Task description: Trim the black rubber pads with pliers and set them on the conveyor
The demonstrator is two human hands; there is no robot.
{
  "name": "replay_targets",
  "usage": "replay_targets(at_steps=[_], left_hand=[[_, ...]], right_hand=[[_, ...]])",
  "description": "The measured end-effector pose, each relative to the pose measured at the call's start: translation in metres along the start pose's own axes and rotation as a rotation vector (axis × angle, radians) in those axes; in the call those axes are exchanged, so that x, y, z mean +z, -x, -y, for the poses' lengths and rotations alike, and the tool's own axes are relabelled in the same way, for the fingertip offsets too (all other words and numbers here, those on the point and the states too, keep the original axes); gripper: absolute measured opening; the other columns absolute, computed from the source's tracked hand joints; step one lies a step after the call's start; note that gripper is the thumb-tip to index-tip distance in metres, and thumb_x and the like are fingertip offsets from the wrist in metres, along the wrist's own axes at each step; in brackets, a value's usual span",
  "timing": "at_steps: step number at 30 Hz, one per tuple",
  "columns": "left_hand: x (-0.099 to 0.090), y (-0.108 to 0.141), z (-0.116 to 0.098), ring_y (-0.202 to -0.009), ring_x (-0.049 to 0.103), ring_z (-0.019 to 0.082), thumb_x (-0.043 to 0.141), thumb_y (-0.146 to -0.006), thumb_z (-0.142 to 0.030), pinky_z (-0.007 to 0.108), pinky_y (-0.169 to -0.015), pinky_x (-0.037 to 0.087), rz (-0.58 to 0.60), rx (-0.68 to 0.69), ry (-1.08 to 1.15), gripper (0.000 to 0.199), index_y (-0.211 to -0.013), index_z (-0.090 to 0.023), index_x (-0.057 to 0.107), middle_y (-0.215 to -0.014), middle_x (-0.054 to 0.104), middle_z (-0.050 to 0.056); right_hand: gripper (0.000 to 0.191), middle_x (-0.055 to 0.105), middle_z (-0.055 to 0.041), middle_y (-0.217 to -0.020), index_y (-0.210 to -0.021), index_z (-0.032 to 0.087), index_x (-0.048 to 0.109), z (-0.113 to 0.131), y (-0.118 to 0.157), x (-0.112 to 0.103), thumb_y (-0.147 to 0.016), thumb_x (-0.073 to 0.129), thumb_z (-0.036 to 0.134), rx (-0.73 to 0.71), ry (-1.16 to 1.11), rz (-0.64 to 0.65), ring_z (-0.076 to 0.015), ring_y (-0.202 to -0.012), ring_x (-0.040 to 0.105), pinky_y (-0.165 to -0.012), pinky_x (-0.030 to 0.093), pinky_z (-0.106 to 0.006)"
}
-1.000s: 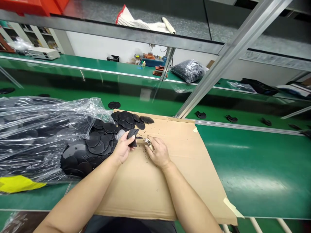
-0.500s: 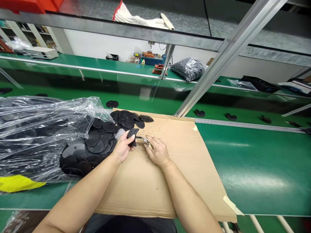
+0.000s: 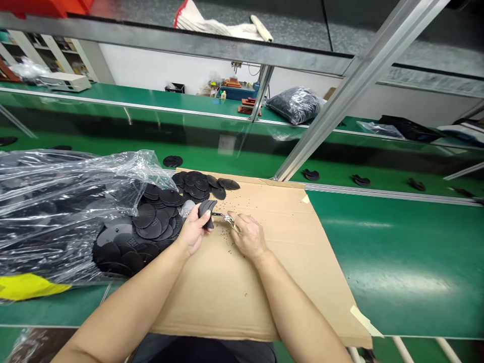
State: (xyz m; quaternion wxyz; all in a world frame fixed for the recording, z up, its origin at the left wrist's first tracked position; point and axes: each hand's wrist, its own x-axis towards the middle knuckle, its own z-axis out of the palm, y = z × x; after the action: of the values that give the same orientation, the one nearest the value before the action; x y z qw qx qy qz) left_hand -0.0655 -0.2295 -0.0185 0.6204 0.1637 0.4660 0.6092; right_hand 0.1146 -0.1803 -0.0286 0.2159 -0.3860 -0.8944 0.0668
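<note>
My left hand (image 3: pixel 193 231) is closed on a bent black disc (image 3: pixel 206 213), thumb on its face. From the right, my right hand (image 3: pixel 247 234) grips a small metal hand tool (image 3: pixel 229 220), whose thin dark tip meets the disc's edge. Both hands are over a brown cardboard sheet (image 3: pixel 212 292) sprinkled with tiny black bits (image 3: pixel 230 245). Left of my left hand lies a heap of black discs (image 3: pixel 151 222), partly under a clear plastic bag (image 3: pixel 68 201). A smaller pile of discs (image 3: pixel 194 184) sits at the cardboard's back edge.
A sloping metal post (image 3: pixel 325 118) rises behind the cardboard. Beyond it, a green belt (image 3: pixel 234 154) carries several spaced black pieces. A white glove (image 3: pixel 212 25) lies on the shelf above. Tape (image 3: pixel 365 321) holds the cardboard's front right corner. The green tabletop (image 3: pixel 408 252) extends right.
My right hand and the tool have shifted very slightly right. My left hand still holds the black disc in nearly the same place. The camera view has moved a little.
</note>
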Motion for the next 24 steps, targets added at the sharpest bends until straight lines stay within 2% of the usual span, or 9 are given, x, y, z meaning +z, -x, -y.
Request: replay_targets(at_steps=[3, 5, 9, 12, 15, 16, 18, 21, 24], left_hand=[[0.0005, -0.0003, 0.0006, -0.052, 0.051, 0.008, 0.076, -0.069, -0.040, 0.018, -0.046, 0.037, 0.001, 0.009, -0.022, 0.057, -0.114, -0.021, 0.047, -0.070, 0.057, -0.002], [0.0020, 0.0006, 0.0009, -0.054, 0.055, 0.010, 0.075, -0.070, -0.041, 0.020, -0.050, 0.042, 0.007, 0.039, -0.033, 0.058, -0.115, -0.021, 0.046, -0.070, 0.057, -0.002], [0.0055, 0.0031, 0.0008, -0.066, 0.064, 0.015, 0.077, -0.068, -0.038, 0.027, -0.060, 0.051, -0.024, 0.140, -0.041, 0.060, -0.113, -0.022, 0.042, -0.079, 0.059, -0.002], [0.0048, 0.0019, -0.0003, -0.057, 0.059, 0.009, 0.081, -0.063, -0.033, 0.017, -0.046, 0.041, -0.060, 0.165, -0.058, 0.056, -0.105, -0.021, 0.045, -0.083, 0.059, -0.002], [0.0014, -0.0014, -0.0010, -0.046, 0.042, 0.001, 0.083, -0.060, -0.031, 0.013, -0.038, 0.024, -0.077, 0.169, -0.031, 0.046, -0.091, -0.016, 0.053, -0.072, 0.055, -0.004], [0.0003, -0.0023, -0.0012, -0.046, 0.041, 0.001, 0.084, -0.059, -0.031, 0.013, -0.038, 0.024, -0.079, 0.171, -0.012, 0.043, -0.086, -0.015, 0.055, -0.069, 0.055, -0.004], [-0.0010, -0.0031, -0.0014, -0.054, 0.047, 0.004, 0.084, -0.060, -0.030, 0.014, -0.046, 0.036, -0.061, 0.164, 0.043, 0.038, -0.081, -0.013, 0.058, -0.070, 0.057, -0.001], [-0.0014, -0.0019, -0.0025, -0.072, 0.059, 0.011, 0.082, -0.063, -0.032, 0.022, -0.061, 0.048, -0.011, 0.114, 0.143, 0.038, -0.089, -0.015, 0.060, -0.083, 0.063, 0.003], [-0.0019, -0.0003, -0.0040, -0.064, 0.058, 0.012, 0.080, -0.066, -0.032, 0.022, -0.052, 0.045, -0.006, 0.058, 0.141, 0.046, -0.105, -0.020, 0.057, -0.085, 0.063, 0.002]], right_hand=[[0.046, 0.066, -0.0049, -0.091, -0.124, 0.021, 0.056, 0.0013, -0.0002, -0.0003, -0.079, 0.052, 0.012, 0.021, -0.037, 0.010, -0.0201, -0.083, 0.060, -0.077, 0.048, -0.029], [0.044, 0.066, -0.0047, -0.090, -0.122, 0.020, 0.058, 0.0031, -0.0008, -0.0002, -0.080, 0.052, 0.012, 0.038, -0.097, 0.009, -0.0195, -0.082, 0.060, -0.076, 0.049, -0.028], [0.035, 0.065, -0.0041, -0.087, -0.118, 0.020, 0.060, 0.0046, -0.0016, -0.0007, -0.085, 0.050, 0.016, 0.091, -0.259, -0.069, -0.0175, -0.079, 0.061, -0.077, 0.050, -0.027], [0.031, 0.065, -0.0049, -0.088, -0.117, 0.020, 0.061, 0.0026, -0.0016, -0.0021, -0.087, 0.051, 0.021, 0.130, -0.292, -0.117, -0.0180, -0.079, 0.061, -0.077, 0.050, -0.028], [0.032, 0.065, -0.0058, -0.090, -0.117, 0.020, 0.061, 0.0006, -0.0012, -0.0038, -0.087, 0.051, 0.023, 0.150, -0.299, -0.126, -0.0189, -0.081, 0.062, -0.080, 0.051, -0.030], [0.032, 0.065, -0.0059, -0.090, -0.117, 0.020, 0.061, 0.0004, -0.0011, -0.0043, -0.087, 0.051, 0.023, 0.156, -0.300, -0.128, -0.0191, -0.081, 0.062, -0.080, 0.051, -0.030], [0.032, 0.066, -0.0061, -0.092, -0.117, 0.019, 0.061, 0.0009, -0.0008, -0.0048, -0.087, 0.051, 0.023, 0.156, -0.297, -0.124, -0.0192, -0.083, 0.062, -0.081, 0.051, -0.031], [0.033, 0.065, -0.0062, -0.091, -0.118, 0.019, 0.060, 0.0028, -0.0006, -0.0049, -0.086, 0.051, 0.021, 0.130, -0.268, -0.099, -0.0191, -0.083, 0.062, -0.081, 0.051, -0.030], [0.033, 0.065, -0.0065, -0.090, -0.118, 0.018, 0.059, 0.0047, -0.0006, -0.0051, -0.086, 0.051, 0.021, 0.078, -0.255, -0.081, -0.0193, -0.084, 0.062, -0.080, 0.051, -0.029]])
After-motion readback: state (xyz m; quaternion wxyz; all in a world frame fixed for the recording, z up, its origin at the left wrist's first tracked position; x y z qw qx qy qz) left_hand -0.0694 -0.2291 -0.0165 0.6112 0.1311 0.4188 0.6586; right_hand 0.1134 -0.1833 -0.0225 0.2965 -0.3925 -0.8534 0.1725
